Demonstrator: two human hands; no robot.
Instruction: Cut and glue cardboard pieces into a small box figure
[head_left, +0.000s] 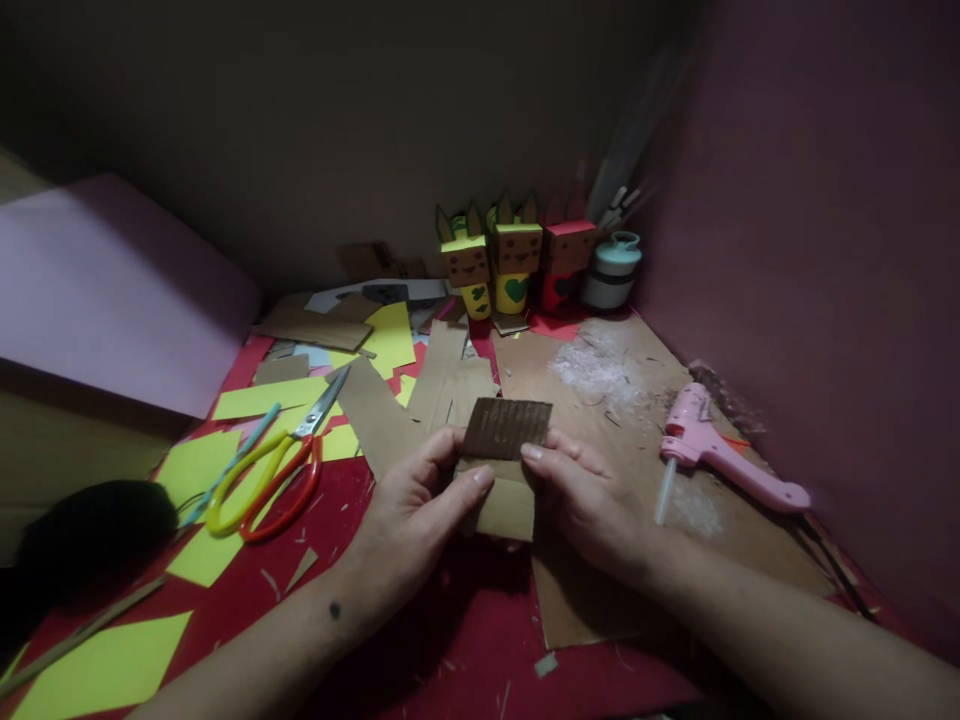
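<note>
Between both hands I hold a piece of cardboard [504, 505], its upper part dark and ridged and its lower part lighter and smooth. My left hand [431, 500] grips its left side, thumb on the front face. On the right edge, my right hand [581, 490] pinches it with the thumb near the border of the dark part. The fingers behind the cardboard are mostly hidden. Left of my left hand lie scissors [289, 450] with one yellow and one red handle. A pink hot glue gun [720, 455] rests to the right of my right hand.
Cardboard figures on yellow cups [511, 290] and a red cup [561, 290] stand at the back, beside a lidded jar [613, 275]. Yellow paper [105, 665] and cardboard scraps [315, 320] cover the left. A cardboard sheet [585, 600] lies under the glue gun. Walls close in behind and right.
</note>
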